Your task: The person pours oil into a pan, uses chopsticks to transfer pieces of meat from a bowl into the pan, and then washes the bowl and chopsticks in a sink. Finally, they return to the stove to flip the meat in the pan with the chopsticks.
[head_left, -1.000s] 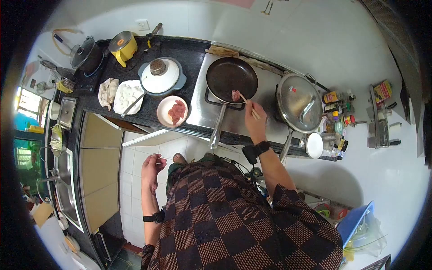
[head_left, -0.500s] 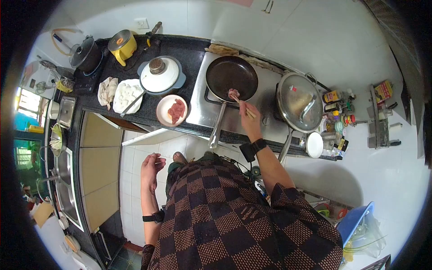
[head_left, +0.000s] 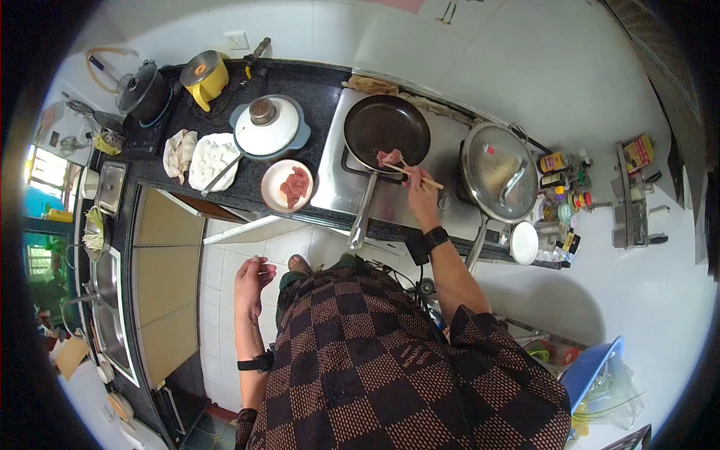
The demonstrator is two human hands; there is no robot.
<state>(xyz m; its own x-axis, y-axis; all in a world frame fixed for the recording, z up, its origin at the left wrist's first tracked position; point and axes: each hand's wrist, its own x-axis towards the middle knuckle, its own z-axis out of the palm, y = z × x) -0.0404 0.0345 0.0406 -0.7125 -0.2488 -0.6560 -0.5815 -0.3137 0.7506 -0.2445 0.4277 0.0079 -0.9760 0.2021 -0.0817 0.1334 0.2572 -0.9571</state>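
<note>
My right hand (head_left: 422, 193) is closed around a pair of wooden chopsticks (head_left: 430, 181). Their tips touch pieces of raw meat (head_left: 390, 157) at the near edge inside a dark frying pan (head_left: 386, 127) on the stove. The pan's metal handle (head_left: 363, 214) points toward me. A bowl (head_left: 268, 196) to the left of the stove holds more raw meat (head_left: 295, 187). My left hand (head_left: 255, 276) hangs in front of the counter with loosely bent fingers, apart from any object, and nothing visible is in it.
A lidded pan (head_left: 499, 172) stands on the right burner, its handle jutting over the edge. A white-lidded pot (head_left: 266, 135) is behind the bowl. Left of it are a white dish (head_left: 214, 159) and a cloth (head_left: 180, 154). Bottles and jars (head_left: 559, 180) crowd the right end.
The chopsticks have turned to a flatter angle, and the meat at their tips looks more spread out in the pan. My right hand has shifted slightly right; my left hand stays put.
</note>
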